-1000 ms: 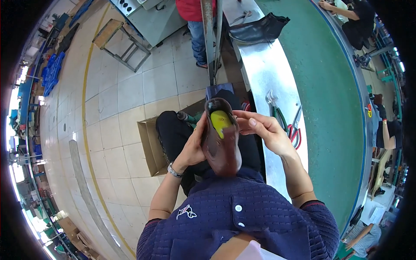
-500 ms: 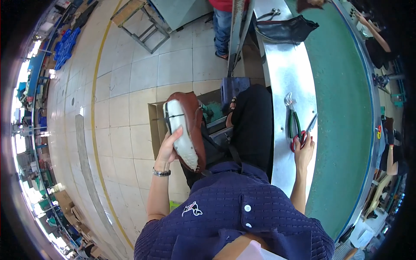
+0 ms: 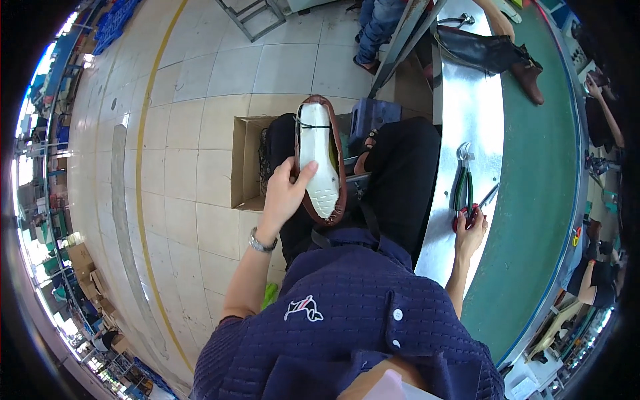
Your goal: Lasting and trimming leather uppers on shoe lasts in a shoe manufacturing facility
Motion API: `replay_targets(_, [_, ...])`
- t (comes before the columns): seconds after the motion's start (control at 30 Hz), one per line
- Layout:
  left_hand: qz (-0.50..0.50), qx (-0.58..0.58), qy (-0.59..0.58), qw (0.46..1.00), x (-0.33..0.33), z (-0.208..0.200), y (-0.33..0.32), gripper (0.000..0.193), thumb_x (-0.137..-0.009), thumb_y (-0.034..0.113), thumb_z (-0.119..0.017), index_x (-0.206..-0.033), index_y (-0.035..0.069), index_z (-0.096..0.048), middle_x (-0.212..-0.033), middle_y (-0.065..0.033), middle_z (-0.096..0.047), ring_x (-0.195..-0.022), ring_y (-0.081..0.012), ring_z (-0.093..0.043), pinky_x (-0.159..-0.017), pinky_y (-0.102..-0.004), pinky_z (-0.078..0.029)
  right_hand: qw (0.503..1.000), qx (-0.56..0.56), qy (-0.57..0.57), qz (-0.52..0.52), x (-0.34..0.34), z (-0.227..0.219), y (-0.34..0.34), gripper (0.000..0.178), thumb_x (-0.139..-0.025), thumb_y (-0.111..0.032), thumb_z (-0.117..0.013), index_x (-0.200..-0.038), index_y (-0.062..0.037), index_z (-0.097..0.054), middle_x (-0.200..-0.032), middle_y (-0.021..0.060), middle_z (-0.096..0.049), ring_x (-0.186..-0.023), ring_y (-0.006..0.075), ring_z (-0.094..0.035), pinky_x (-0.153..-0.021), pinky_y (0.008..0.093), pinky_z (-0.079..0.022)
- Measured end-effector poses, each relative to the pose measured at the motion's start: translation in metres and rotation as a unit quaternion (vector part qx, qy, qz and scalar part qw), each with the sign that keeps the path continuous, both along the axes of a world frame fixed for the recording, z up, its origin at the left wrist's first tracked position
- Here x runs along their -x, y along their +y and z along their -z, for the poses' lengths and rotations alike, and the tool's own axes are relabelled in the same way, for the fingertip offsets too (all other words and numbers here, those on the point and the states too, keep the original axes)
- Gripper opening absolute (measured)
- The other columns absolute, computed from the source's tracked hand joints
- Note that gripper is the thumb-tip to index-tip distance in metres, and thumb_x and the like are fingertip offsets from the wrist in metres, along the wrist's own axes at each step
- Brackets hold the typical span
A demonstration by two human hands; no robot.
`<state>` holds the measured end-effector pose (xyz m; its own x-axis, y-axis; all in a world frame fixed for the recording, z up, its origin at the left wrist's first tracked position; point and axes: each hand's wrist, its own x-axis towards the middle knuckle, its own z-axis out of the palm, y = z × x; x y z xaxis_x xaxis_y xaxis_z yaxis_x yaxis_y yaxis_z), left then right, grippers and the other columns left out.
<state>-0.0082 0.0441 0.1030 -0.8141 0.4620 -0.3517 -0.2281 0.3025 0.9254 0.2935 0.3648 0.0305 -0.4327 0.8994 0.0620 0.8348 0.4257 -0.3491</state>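
My left hand (image 3: 287, 193) grips a brown leather shoe upper (image 3: 342, 180) above my lap, its underside facing up. A white insole (image 3: 317, 157) covers that underside, with a black cord tied across it. The thumb presses on the insole; the other fingers are partly hidden beneath. On the metal bench to the right, my right hand (image 3: 471, 235) has its fingers closed on the red handles of a pair of scissors (image 3: 490, 194). Green-handled pincers (image 3: 463, 177) lie alongside, their metal jaws pointing away from me.
A black boot (image 3: 473, 50) and another pincer tool (image 3: 457, 20) lie at the far end of the bench (image 3: 477, 113). There, another person's arm (image 3: 497, 17) reaches in near a brown boot (image 3: 528, 80). An open cardboard box (image 3: 238, 163) stands left of my knees. A green belt (image 3: 527, 200) runs beyond the bench.
The shoe has moved right, over my lap, and turned so its insole faces up more fully. My right hand stays at the scissors. Another person's arm and a brown boot have come further into view.
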Motion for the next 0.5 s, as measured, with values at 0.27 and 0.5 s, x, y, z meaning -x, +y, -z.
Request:
replay_targets(0.27, [-0.031, -0.021, 0.061, 0.997, -0.004, 0.014, -0.028, 0.044, -0.102, 0.035, -0.048, -0.096, -0.005, -0.065, -0.082, 0.0016, -0.064, -0.075, -0.0061, -0.052, -0.070, -0.0233, -0.044, 0.998, 0.065, -0.015, 0.004, 0.007, -0.013, 0.007, 0.049, -0.085, -0.029, -0.070, -0.123, -0.0003, -0.058, -0.101, 0.0162, -0.060, -0.088, 0.0279, -0.062, -0.081, 0.0390, -0.049])
replay_targets(0.5, [-0.011, 0.129, 0.127, 0.983, -0.010, -0.009, -0.022, 0.038, -0.099, 0.032, -0.054, -0.098, -0.005, -0.065, -0.086, -0.0058, -0.064, -0.074, -0.0109, -0.053, -0.066, -0.0252, -0.044, 0.999, 0.031, -0.010, -0.009, 0.013, 0.002, 0.004, 0.054, -0.086, -0.029, -0.069, -0.126, 0.0040, -0.054, -0.105, 0.0198, -0.060, -0.093, 0.0302, -0.059, -0.084, 0.0399, -0.047])
